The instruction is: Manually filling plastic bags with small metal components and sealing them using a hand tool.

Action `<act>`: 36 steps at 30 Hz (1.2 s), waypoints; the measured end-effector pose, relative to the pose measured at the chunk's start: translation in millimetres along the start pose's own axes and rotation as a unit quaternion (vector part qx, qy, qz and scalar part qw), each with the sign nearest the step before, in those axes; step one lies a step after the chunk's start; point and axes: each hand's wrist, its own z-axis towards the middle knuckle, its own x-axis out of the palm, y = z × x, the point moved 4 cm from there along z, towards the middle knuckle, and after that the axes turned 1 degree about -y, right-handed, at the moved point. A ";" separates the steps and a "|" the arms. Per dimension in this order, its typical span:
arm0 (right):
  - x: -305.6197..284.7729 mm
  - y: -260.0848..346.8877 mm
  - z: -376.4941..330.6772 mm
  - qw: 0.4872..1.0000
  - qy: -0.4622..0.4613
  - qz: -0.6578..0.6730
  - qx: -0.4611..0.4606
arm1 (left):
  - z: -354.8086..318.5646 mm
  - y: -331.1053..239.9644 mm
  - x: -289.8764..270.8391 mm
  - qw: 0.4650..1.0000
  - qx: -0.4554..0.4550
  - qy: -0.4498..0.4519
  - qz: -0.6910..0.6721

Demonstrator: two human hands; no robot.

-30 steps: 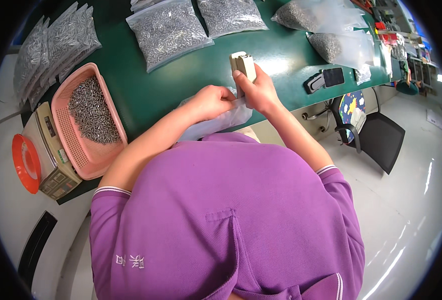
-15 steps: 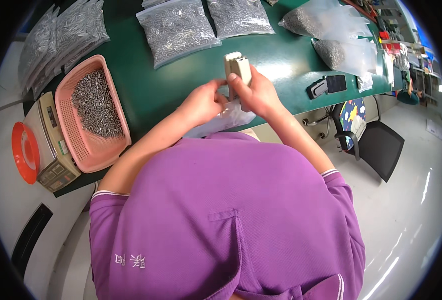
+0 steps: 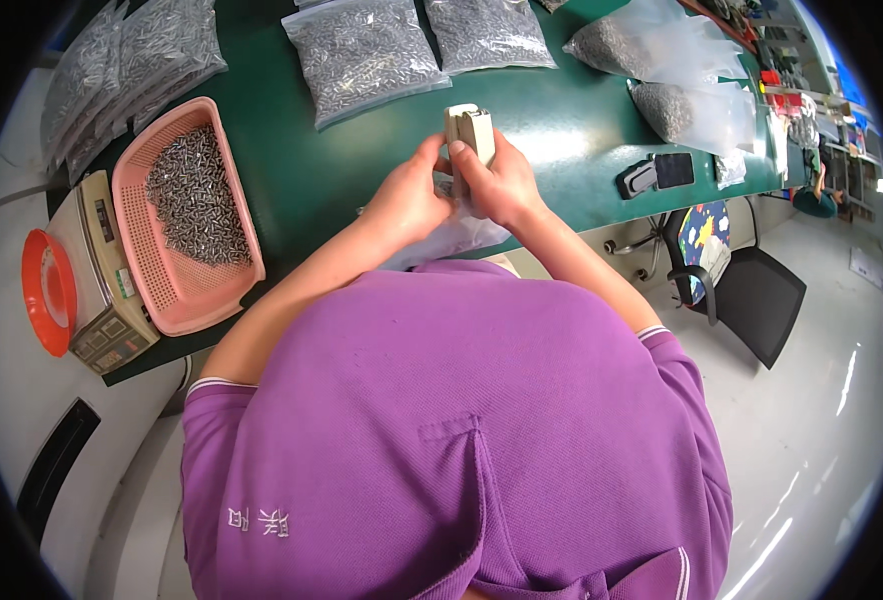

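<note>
My right hand (image 3: 502, 180) grips a small beige hand-held device (image 3: 470, 130), held upright over the green table (image 3: 302, 170). My left hand (image 3: 409, 200) presses against it from the left and holds the top of a clear plastic bag (image 3: 442, 240). The bag hangs down from both hands toward my purple shirt. What sits between the fingers and the device is hidden.
A pink basket (image 3: 187, 290) of small metal parts stands at the left, beside a scale (image 3: 102, 270) with an orange dish (image 3: 47, 290). Sealed bags of metal parts (image 3: 362, 50) lie along the far side. A phone (image 3: 674, 170) lies at the right edge; a black chair (image 3: 752, 300) stands beyond.
Both hands have closed in on the beige device and the bag's top. The view has shifted slightly, so the hands and table sit lower and more central.
</note>
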 end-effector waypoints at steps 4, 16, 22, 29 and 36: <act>0.0 -10.0 11.0 0.999 -0.022 0.041 0.022 | -8.5 0.0 -19.9 0.998 -0.026 0.051 0.009; 21.7 10.3 -3.6 0.998 0.025 0.054 0.021 | -28.0 19.6 -36.8 0.992 -0.107 0.049 -0.041; 31.1 16.6 -1.2 0.998 0.047 0.036 0.037 | -27.8 28.4 -35.7 0.991 -0.076 -0.003 -0.105; 41.2 12.8 3.8 0.999 0.017 0.033 0.030 | -29.2 29.7 -34.8 0.990 -0.079 0.011 -0.116; 41.4 8.6 3.1 0.992 0.008 0.120 0.049 | -60.1 42.7 -53.7 0.976 -0.064 0.010 -0.206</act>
